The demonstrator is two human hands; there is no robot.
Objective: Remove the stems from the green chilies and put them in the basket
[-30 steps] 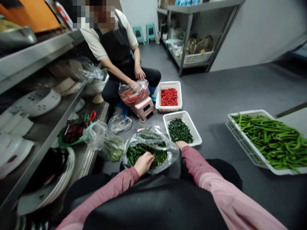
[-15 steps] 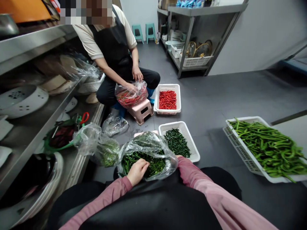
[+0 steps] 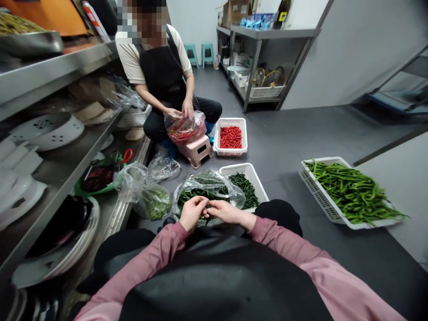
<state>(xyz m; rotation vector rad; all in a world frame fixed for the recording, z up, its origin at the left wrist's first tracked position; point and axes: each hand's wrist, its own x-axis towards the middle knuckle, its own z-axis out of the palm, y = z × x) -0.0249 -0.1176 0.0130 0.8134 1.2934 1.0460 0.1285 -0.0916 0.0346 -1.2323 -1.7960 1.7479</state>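
Observation:
My left hand (image 3: 192, 214) and my right hand (image 3: 228, 211) meet fingertip to fingertip over an open clear plastic bag (image 3: 236, 194). Both are closed in a pinch on a dark green chili (image 3: 207, 219), mostly hidden by the fingers. Inside the bag lie many thin green chilies (image 3: 187, 196). Just beyond my right hand, a white plastic basket (image 3: 259, 187) holds a pile of dark green chilies (image 3: 243, 185).
A co-worker (image 3: 163, 71) sits opposite, both hands at a bag of red chilies (image 3: 185, 131) on a pink stool (image 3: 197, 151). A white basket (image 3: 230, 152) holds red chilies. Long green peppers (image 3: 347, 191) fill a basket at right. Metal shelving (image 3: 67, 178) runs along the left.
My right hand has come back from the basket of green chilies to meet my left hand over the bag. My left hand has risen from the bag's contents. The view has shifted slightly.

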